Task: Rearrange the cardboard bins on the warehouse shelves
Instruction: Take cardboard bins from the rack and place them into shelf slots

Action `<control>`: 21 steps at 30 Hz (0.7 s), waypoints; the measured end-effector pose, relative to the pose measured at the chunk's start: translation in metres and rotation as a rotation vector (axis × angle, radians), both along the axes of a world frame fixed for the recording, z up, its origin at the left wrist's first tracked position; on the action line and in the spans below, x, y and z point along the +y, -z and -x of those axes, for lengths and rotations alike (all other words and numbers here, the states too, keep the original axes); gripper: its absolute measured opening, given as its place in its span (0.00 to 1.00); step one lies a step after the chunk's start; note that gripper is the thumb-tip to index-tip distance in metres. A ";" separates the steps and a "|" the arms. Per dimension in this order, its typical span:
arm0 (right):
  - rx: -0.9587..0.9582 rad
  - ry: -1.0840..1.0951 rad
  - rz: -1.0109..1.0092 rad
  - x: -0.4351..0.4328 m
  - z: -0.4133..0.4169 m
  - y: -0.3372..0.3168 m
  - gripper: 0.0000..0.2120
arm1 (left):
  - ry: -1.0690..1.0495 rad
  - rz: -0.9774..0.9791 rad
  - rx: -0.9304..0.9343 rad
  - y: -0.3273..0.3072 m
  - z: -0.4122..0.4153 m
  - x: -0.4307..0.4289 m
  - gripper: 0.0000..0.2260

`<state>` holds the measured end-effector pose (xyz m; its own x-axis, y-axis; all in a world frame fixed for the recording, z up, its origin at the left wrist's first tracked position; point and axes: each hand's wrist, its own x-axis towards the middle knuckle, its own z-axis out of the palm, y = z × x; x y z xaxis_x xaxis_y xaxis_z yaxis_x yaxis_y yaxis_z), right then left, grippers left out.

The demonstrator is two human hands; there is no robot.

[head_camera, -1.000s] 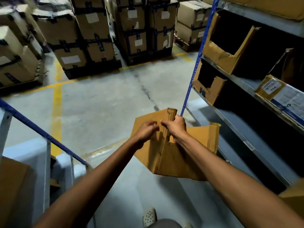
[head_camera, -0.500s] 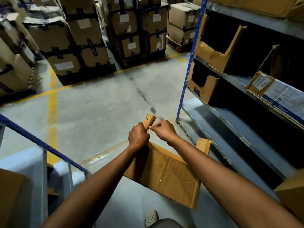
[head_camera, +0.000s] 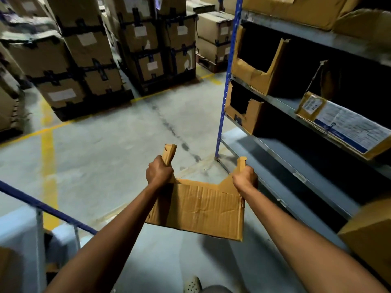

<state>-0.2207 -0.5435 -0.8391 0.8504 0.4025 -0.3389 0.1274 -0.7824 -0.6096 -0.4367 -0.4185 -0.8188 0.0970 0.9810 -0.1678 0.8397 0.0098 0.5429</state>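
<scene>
Between left hand (head_camera: 159, 172) and right hand (head_camera: 245, 179), cardboard bin (head_camera: 201, 208) interior seems hidden.

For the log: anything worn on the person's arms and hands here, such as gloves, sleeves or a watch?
Nothing worn shows. The left arm and right arm are bare to the frame edge, no sleeves. The left hand and right hand have no gloves, and neither wrist carries a watch or band. Rings cannot be made out.

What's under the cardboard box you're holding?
Only grey floor shows below the cardboard bin, held up by the left hand and right hand. The patch straight beneath is hidden by the bin.
</scene>
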 end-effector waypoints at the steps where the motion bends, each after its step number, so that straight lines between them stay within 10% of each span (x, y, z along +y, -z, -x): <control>1: -0.037 0.017 -0.011 -0.002 0.000 0.003 0.10 | 0.018 -0.004 -0.005 0.000 -0.001 0.002 0.11; 8: -0.158 0.084 -0.155 -0.021 0.009 -0.004 0.04 | 0.012 0.146 -0.381 -0.009 -0.007 0.030 0.24; 21: -0.350 0.236 -0.224 -0.082 0.002 -0.033 0.03 | 0.092 -0.045 -0.369 -0.023 -0.051 -0.014 0.17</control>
